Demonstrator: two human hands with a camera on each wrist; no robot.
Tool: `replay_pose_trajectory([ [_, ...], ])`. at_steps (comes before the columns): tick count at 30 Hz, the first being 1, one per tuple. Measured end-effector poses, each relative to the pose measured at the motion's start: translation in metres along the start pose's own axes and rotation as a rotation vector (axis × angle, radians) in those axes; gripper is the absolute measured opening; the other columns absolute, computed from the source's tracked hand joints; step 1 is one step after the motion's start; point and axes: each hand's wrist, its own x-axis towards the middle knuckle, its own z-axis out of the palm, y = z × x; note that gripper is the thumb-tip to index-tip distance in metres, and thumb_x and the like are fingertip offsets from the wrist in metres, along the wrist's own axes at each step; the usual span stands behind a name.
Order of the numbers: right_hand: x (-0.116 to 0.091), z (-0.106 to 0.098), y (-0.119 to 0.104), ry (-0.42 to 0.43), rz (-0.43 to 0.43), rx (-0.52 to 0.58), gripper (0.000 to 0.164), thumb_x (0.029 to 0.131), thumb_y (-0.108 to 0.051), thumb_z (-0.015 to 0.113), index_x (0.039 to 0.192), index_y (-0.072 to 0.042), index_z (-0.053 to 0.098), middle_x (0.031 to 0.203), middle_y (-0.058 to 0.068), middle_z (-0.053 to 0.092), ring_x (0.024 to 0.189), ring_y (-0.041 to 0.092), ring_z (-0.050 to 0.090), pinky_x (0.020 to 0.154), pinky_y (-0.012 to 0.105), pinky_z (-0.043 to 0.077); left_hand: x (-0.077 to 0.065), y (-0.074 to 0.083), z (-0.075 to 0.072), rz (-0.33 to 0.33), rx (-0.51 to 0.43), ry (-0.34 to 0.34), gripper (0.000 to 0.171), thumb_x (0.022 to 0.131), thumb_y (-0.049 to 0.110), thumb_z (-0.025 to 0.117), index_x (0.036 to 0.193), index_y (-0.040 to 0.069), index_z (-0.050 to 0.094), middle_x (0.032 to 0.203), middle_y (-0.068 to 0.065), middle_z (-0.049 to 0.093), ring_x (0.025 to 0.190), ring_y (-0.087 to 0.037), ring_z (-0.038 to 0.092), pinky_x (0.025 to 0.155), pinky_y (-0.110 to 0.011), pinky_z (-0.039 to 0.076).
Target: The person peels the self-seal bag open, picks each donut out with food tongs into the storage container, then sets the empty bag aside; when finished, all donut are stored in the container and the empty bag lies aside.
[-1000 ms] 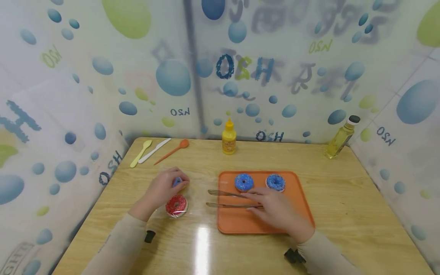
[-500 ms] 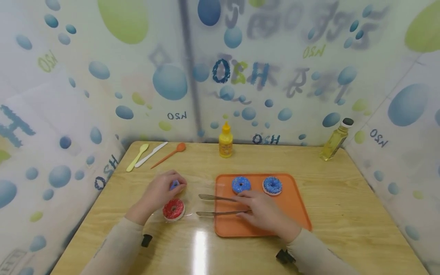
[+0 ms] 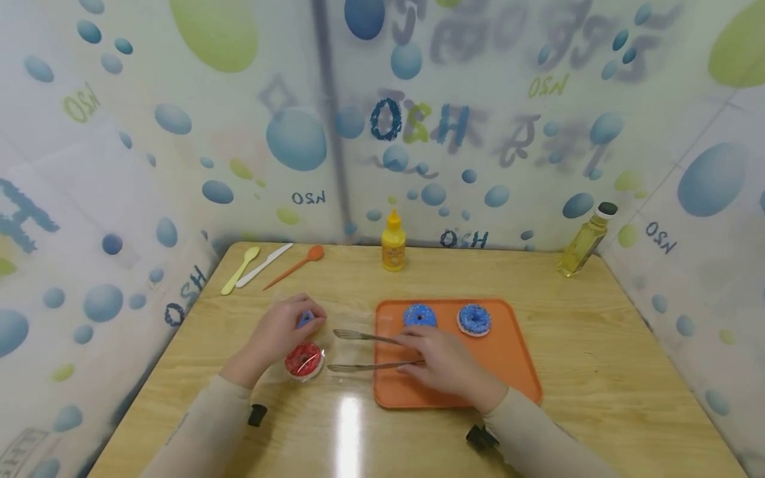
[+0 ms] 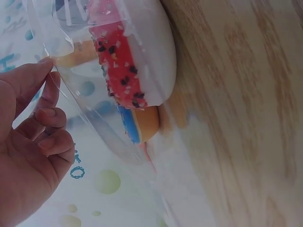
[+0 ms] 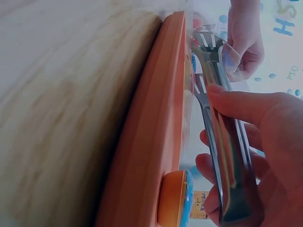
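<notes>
My left hand (image 3: pixel 279 332) pinches the edge of a clear plastic bag (image 4: pixel 78 92) between thumb and fingertips, lifting its film. Inside the bag lie a red doughnut (image 3: pixel 304 361) with dark and white sprinkles and a blue doughnut (image 4: pixel 130 124), the latter partly hidden by my hand in the head view. My right hand (image 3: pixel 445 364) grips metal tongs (image 5: pixel 229 156), thumb on one arm and fingers on the other. The tongs are spread apart, their slotted tips pointing left past the tray's left edge, close to the bag and holding nothing.
An orange tray (image 3: pixel 508 378) bears two blue doughnuts, a left one (image 3: pixel 420 315) and a right one (image 3: pixel 475 320). Behind stand a yellow squeeze bottle (image 3: pixel 393 245) and an oil bottle (image 3: pixel 586 245). A yellow spoon (image 3: pixel 240 271), white knife (image 3: pixel 263 265) and orange spoon (image 3: pixel 295 267) lie back left.
My right hand has carried the spread tongs leftward, bringing their tips nearer the bag. My left hand stays at the bag's edge. The head view has shifted slightly.
</notes>
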Motion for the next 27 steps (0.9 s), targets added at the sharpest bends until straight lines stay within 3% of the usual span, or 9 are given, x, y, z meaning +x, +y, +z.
replay_pose_trajectory([
  [4,0.005,0.003,-0.003,-0.016,-0.016,0.012,0.051,0.09,-0.041,0.081,0.137,-0.028,0.067,0.128,-0.002,0.069,0.106,0.014,0.069,0.082,0.034,0.059,0.001,-0.001,0.001,0.017,0.01,0.011,0.005,0.095,0.022,0.076,0.098,0.018,0.078,0.098,0.005,0.07,0.082,-0.015,0.062,0.072,-0.032,0.051],
  [9,0.012,0.008,-0.006,-0.056,-0.026,0.04,0.052,0.093,-0.042,0.078,0.141,-0.03,0.064,0.128,-0.005,0.069,0.107,0.012,0.068,0.084,0.034,0.058,0.001,-0.002,0.002,0.026,0.01,0.022,0.005,0.095,0.021,0.077,0.098,0.017,0.079,0.096,0.005,0.069,0.081,-0.015,0.062,0.071,-0.032,0.051],
  [22,0.029,0.013,-0.015,-0.095,-0.046,0.051,0.055,0.094,-0.044,0.076,0.144,-0.026,0.062,0.136,-0.004,0.064,0.111,0.011,0.066,0.09,0.033,0.057,0.002,0.001,0.002,0.015,-0.002,0.007,0.006,0.095,0.021,0.077,0.099,0.017,0.078,0.097,0.004,0.069,0.084,-0.021,0.065,0.072,-0.035,0.052],
  [27,0.034,0.014,-0.017,-0.108,-0.055,0.069,0.055,0.094,-0.043,0.076,0.144,-0.025,0.063,0.133,-0.003,0.066,0.104,0.01,0.066,0.086,0.031,0.056,0.001,0.001,0.002,0.007,-0.012,-0.01,0.008,0.096,0.024,0.075,0.098,0.017,0.078,0.097,0.005,0.069,0.085,-0.022,0.065,0.073,-0.035,0.052],
])
